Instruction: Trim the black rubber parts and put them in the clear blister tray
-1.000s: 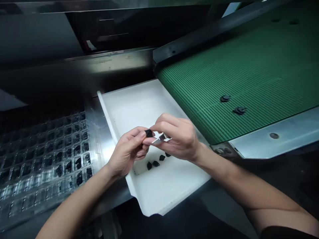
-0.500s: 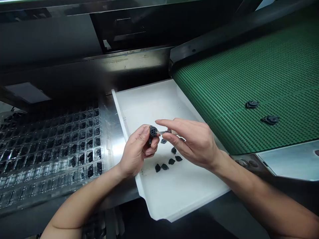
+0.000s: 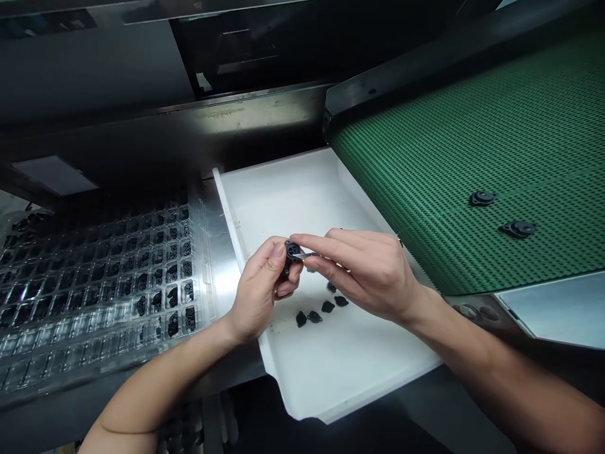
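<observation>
No legible text, no readable labels, numbers

Black part [image 3: 293,249], spoked face showing, in left grip [image 3: 259,293]; thin metal blade [image 3: 307,255] in right grip [image 3: 371,268], tip at part.

I see the small round black plastic part [image 3: 292,248] looks dull. The wide white plastic tray [image 3: 335,369] is smooth, the see-through plastic cup tray [image 3: 101,328] shiny, the green belt [image 3: 472,145] bumpy, the silver metal table [image 3: 225,277] glossy.
</observation>
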Demonstrator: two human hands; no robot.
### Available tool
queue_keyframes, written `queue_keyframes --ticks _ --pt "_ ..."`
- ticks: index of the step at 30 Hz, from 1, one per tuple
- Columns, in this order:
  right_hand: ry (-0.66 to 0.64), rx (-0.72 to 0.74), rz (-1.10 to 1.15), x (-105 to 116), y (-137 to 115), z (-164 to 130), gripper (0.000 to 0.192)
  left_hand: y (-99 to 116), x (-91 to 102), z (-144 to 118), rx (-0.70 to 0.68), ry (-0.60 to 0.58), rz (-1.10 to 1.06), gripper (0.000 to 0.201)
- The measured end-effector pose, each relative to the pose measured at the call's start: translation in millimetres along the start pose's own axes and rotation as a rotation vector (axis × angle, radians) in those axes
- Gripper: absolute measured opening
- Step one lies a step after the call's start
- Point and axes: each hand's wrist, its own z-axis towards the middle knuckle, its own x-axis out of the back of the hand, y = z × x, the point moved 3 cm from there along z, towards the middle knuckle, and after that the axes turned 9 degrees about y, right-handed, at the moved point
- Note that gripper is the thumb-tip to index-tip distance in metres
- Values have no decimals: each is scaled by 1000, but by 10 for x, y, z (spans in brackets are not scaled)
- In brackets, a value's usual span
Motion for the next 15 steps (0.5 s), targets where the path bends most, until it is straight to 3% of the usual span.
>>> queue_keyframes --ticks 15 --pt "-11 -29 66 18 22 -2 32 6 1 -7 7 -29 10 35"
